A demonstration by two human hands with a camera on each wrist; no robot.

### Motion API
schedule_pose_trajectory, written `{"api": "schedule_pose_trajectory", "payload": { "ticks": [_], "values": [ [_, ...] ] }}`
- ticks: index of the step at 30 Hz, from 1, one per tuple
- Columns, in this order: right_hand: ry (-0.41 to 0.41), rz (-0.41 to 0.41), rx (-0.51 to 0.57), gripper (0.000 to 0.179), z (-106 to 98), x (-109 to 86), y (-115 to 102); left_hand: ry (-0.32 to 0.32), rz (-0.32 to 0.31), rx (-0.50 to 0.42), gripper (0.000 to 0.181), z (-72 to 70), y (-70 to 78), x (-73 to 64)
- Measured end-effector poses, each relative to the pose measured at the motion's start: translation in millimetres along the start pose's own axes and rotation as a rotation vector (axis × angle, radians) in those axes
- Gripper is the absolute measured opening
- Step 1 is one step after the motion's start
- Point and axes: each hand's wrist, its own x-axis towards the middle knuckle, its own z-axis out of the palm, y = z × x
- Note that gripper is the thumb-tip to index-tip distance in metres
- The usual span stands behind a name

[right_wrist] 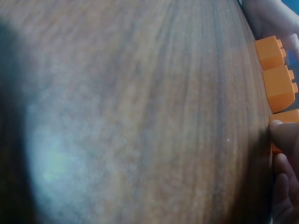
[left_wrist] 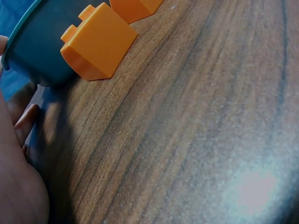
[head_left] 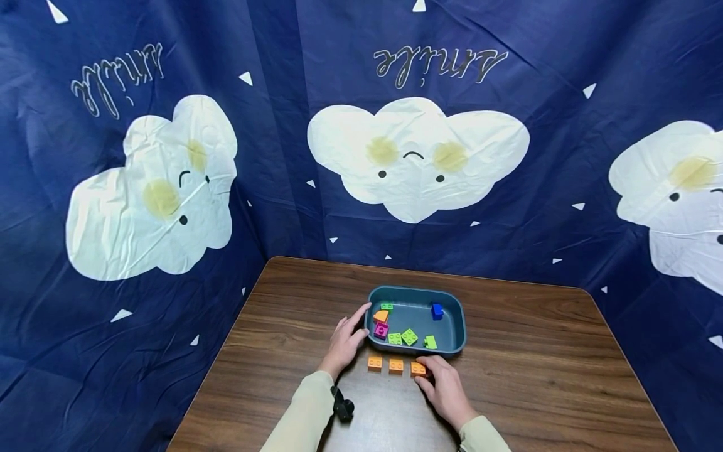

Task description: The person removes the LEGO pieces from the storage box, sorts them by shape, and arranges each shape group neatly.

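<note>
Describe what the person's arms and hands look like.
Long, pale sleeves cover both arms. The left sleeve has a small, rounded black device at its end; the right sleeve is equally pale. The left hand and right hand wear no gloves.

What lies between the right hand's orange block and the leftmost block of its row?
One orange block, with gaps on both sides, in the head view.

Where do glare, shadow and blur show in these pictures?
Left wrist: a bright glare spot on the table, lower right, dark shadow beside the left hand; right wrist: hazy pale glare at lower left, blurred dark patch along the left edge; head: mostly sharp, soft sheen between the sleeves.
</note>
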Motion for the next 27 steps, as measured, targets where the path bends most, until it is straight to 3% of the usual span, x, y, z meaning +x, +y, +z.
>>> {"api": "schedule_pose_trajectory", "payload": {
  "ticks": [15,27],
  "values": [
    [-0.024,0.042,-0.005,0.032,0.4,2.7,0.6,-0.008,-0.004,-0.004,0.064,-1.1,0.3,-0.8],
    [-0.019,0.03,-0.003,0.032,0.8,1.8,1.7,-0.006,-0.002,-0.011,0.064,-0.2,0.8,-0.6]
  ]
}}
